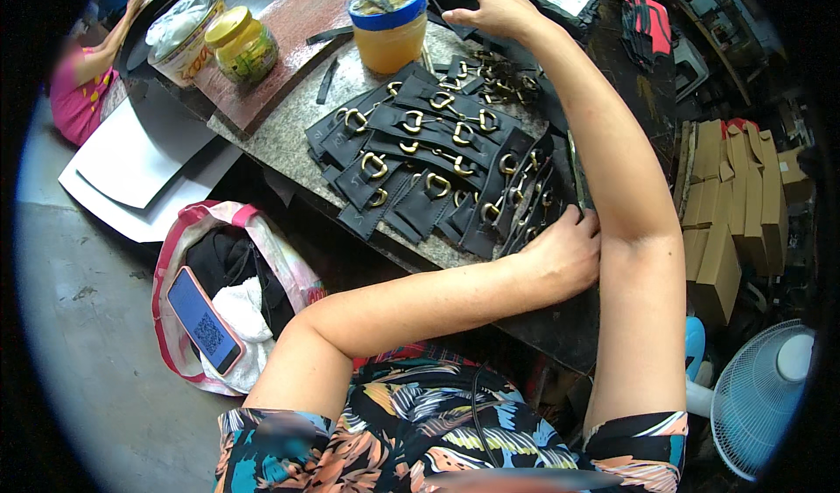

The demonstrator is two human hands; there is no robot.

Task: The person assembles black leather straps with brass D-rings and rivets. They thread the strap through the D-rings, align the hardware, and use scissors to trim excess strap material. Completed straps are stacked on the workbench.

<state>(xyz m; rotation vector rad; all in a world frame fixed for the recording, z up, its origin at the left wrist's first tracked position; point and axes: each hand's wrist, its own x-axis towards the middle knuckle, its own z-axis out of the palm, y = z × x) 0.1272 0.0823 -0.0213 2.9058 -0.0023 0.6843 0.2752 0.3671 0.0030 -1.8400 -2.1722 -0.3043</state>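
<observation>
Black leather straps (407,143) with gold-coloured D-shaped and bit-like metal fittings lie overlapped in a pile on the speckled stone slab (293,134). My left hand (567,250) reaches across to the pile's right end, its fingers curled. What they hold, if anything, is hidden. My right hand (496,7) is stretched over the far side of the worktable, open with its fingers spread and nothing visible in it. Left of it stands a tub (391,42) of yellowish paste with a blue rim. Small dark pieces (503,82) with metal bits lie beyond the straps.
A yellow-lidded jar (241,45) and a white bucket (182,51) stand at the far left. Below the table sits a pink-edged bag (171,318) with a phone (206,320) on top. Cardboard pieces (735,204) and a fan (761,401) are at right. Another person (80,90) is at upper left.
</observation>
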